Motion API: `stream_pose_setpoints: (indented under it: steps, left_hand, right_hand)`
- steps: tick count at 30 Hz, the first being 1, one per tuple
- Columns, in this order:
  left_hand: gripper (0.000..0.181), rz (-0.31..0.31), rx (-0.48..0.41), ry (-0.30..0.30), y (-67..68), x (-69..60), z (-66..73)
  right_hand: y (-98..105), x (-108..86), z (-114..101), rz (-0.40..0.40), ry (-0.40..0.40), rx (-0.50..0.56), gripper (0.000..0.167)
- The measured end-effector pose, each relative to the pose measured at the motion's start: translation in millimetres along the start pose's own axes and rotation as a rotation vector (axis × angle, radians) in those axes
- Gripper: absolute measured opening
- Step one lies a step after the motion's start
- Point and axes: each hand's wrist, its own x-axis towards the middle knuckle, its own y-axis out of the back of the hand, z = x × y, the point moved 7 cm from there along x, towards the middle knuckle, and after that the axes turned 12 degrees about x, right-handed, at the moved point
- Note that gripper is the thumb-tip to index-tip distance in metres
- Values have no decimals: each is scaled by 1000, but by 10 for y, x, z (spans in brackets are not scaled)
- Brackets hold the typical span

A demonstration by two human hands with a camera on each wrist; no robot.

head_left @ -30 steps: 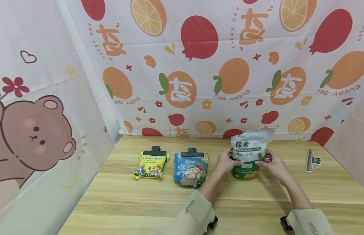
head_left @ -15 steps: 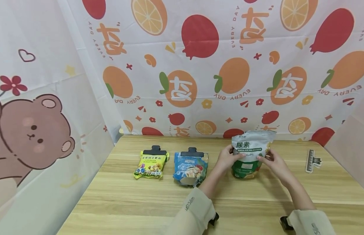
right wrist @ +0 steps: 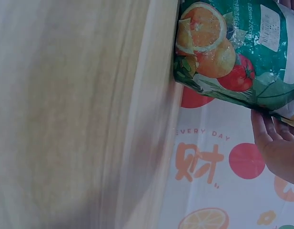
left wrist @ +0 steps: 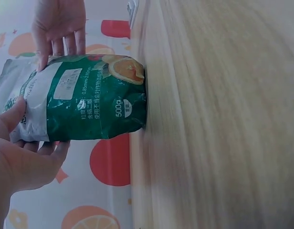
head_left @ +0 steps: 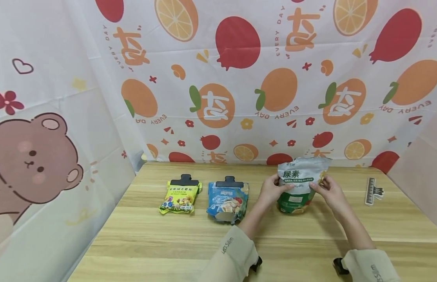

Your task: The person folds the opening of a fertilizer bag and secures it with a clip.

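Observation:
A green and white bag (head_left: 295, 199) stands upright near the back of the table. My left hand (head_left: 272, 190) grips its left side, thumb on the front and fingers behind. On the right side my right hand (head_left: 329, 192) holds it the same way, thumb in front. The left wrist view shows the bag's green lower part (left wrist: 96, 102) with its base at the tabletop, between the left hand (left wrist: 30, 160) and the right hand (left wrist: 59, 26). In the right wrist view the right hand (right wrist: 280, 148) lies against the bag's side (right wrist: 223, 57).
Left of the bag lie a blue packet (head_left: 227, 203) and a yellow packet (head_left: 179, 199), each with a black clip (head_left: 230, 182) across its top. A black-and-white clip (head_left: 373, 191) lies at the right of the wooden table (head_left: 151, 250). A patterned cloth hangs behind.
Both hands have moved up the sides of the bag, from its middle toward its white upper part. The bag stays in place, and the head view has shifted slightly.

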Motion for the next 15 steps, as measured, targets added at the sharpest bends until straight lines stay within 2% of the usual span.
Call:
stream_pose_setpoints:
  steps: [7, 11, 15]
  left_hand:
    - [34, 12, 16, 9, 24, -15, 5]
    - [36, -3, 43, -15, 28, -21, 30]
    - [31, -28, 40, -44, 29, -29, 66]
  right_hand:
    - [-3, -15, -4, 5, 4, -18, 60]
    - [3, -27, -11, 9, -5, -19, 59]
    - [40, -30, -56, 25, 25, 72, 42]
